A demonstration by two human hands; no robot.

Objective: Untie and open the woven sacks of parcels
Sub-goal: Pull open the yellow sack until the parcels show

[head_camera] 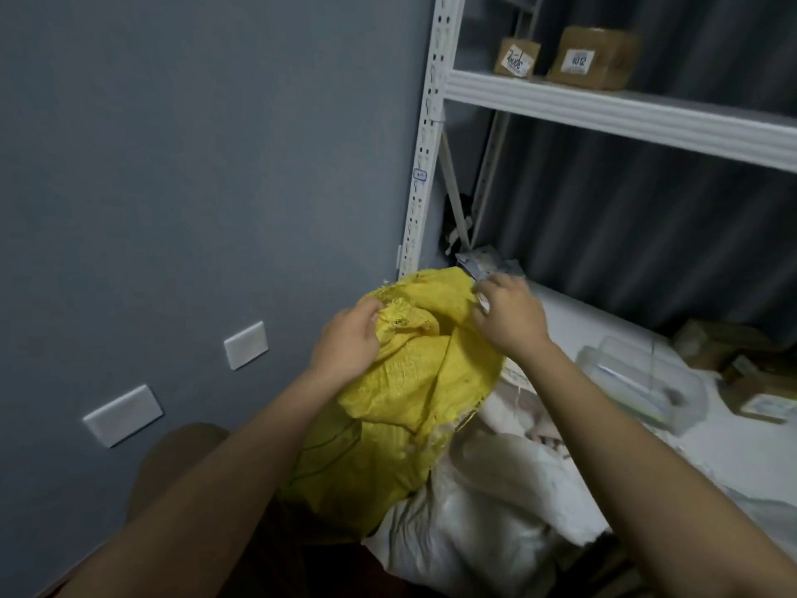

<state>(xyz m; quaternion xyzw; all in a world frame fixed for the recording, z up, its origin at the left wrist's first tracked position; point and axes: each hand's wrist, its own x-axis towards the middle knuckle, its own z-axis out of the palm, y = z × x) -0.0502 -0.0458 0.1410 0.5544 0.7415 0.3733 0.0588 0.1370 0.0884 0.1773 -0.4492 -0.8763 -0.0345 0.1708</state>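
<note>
Head view. My left hand (347, 340) clenches the bunched, frayed mouth of the yellow woven sack (414, 381), fingers curled into the fabric. My right hand (509, 315) pinches the sack's opposite edge, fingers bent over it. The sack stands between my forearms, leaning against a white woven sack (487, 524), just beside the white shelf upright (425, 157). Two labelled cardboard parcels (593, 58) sit on the upper shelf (625, 114).

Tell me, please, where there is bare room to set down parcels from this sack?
The white surface is bare between the yellow sack and the clear plastic packets. The upper shelf is free right of the two boxes. It is crowded around the white sack.
</note>
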